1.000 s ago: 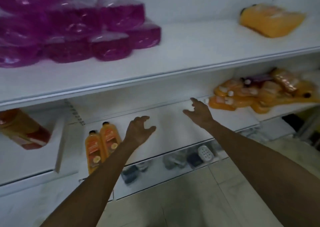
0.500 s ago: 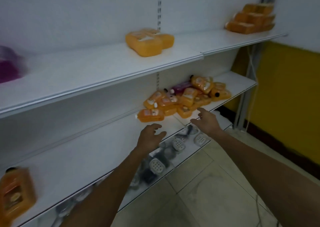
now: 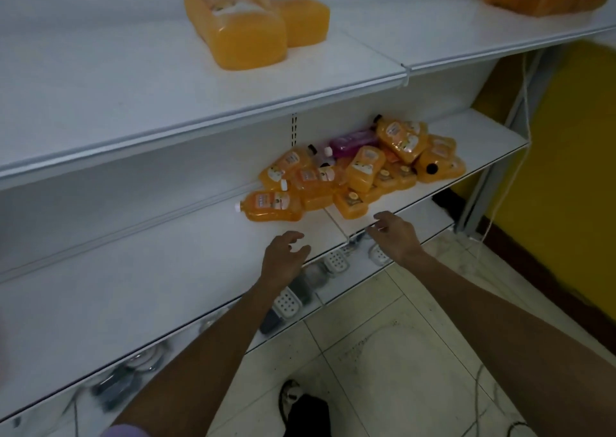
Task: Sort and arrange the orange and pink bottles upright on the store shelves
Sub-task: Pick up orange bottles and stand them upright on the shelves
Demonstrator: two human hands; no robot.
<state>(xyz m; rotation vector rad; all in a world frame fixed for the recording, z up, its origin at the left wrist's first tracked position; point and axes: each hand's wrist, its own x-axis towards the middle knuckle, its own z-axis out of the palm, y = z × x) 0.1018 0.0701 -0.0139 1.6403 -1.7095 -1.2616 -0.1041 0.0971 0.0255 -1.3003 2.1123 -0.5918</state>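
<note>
- The left hand (image 3: 283,257) and right hand (image 3: 394,234) hover loosely spread and empty, just before the heaped orange bottles (image 3: 361,178).
- Tugging a lower one could tumble others off the shelf (image 3: 476,133).

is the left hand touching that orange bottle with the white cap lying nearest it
Apart. The head view shows bare white shelf between the left hand and the orange plastic bottle lying on its side.

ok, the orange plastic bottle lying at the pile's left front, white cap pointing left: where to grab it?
Grip the orange plastic bottle across its wide body, coming from the front of the white shelf with the nearer left hand. It lies flat, its near side bare; the pile of bottles crowds its far right side.
</note>
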